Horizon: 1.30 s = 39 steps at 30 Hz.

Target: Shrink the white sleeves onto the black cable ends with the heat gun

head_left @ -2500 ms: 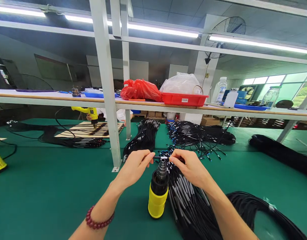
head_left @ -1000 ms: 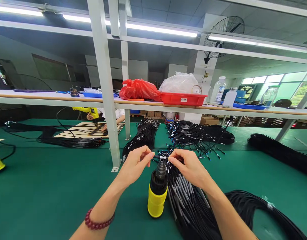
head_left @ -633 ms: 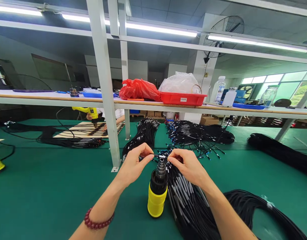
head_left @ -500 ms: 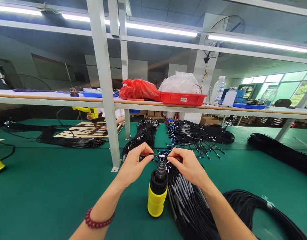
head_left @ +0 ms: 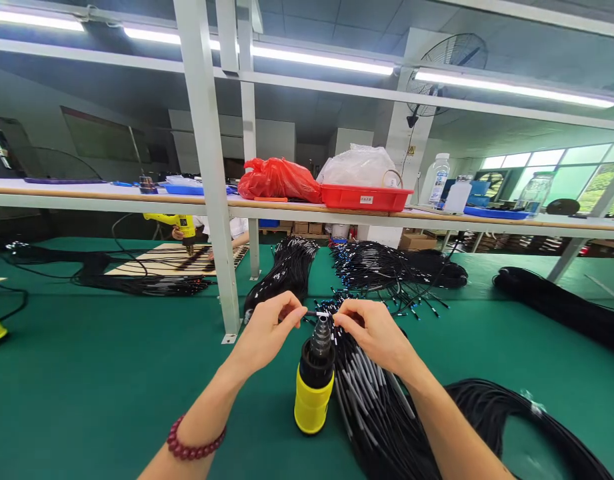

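Note:
Between my two hands a thin black cable [head_left: 311, 313] with a white sleeve is stretched level. My left hand [head_left: 271, 327] pinches its left end between thumb and forefinger. On the other side, my right hand [head_left: 369, 330] pinches the right end the same way. Just below the sleeve is the metal nozzle of a yellow and black heat gun [head_left: 313, 400], which stands upright with its mouth pointing up. Right of the gun lies a large bundle of black cables [head_left: 377, 393] with grey sleeves, partly hidden by my right forearm.
More cable bundles [head_left: 391, 263] lie on the green table [head_left: 137, 387]. A white metal post [head_left: 207, 167] rises left of my hands. The shelf above holds a red tray [head_left: 367, 198], a red bag [head_left: 279, 180] and bottles. Across the table, a person's hand holds another heat gun [head_left: 187, 225].
Both hands keep their pinch on the cable over the nozzle. The left hand sits very slightly lower, and the whole view has shifted a little.

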{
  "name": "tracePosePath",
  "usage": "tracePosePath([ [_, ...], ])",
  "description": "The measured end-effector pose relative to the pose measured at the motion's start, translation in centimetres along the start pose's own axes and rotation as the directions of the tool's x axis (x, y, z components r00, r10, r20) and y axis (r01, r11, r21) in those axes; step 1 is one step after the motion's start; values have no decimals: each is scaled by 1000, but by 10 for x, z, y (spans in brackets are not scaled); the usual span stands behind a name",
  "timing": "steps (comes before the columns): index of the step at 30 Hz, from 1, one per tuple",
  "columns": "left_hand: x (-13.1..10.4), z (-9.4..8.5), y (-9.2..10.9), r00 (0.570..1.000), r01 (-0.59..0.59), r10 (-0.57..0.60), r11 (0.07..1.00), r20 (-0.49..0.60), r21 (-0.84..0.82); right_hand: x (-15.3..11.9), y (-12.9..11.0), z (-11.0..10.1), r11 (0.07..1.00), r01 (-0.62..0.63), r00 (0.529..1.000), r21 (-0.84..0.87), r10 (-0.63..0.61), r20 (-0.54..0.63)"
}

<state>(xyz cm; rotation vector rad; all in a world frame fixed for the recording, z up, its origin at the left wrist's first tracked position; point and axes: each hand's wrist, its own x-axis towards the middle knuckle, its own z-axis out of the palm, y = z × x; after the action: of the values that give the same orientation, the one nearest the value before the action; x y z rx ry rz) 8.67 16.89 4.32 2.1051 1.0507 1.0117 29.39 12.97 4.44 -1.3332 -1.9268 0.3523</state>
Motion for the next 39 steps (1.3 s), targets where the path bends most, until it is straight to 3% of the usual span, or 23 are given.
tracePosePath([
  [5, 0, 0, 4, 1000, 21, -18, 987, 21, -158, -1, -4, 0, 997, 8, 1000, 83, -7, -10],
  [14, 1, 4, 1, 999, 13, -23, 975, -42, -222, -4, -1, -5, 1000, 14, 997, 26, -16, 74],
  [18, 3, 4, -2, 997, 29, -45, 971, -60, -239, -2, 0, -4, 999, 8, 999, 32, -10, 49],
  [30, 4, 6, -4, 990, -37, 18, 990, -138, -137, 1, 4, 1, 996, -19, 999, 86, 23, -45],
  [39, 1, 4, 0, 995, -22, 32, 994, -93, 107, -2, 1, -1, 999, 30, 999, -43, -28, 43],
])
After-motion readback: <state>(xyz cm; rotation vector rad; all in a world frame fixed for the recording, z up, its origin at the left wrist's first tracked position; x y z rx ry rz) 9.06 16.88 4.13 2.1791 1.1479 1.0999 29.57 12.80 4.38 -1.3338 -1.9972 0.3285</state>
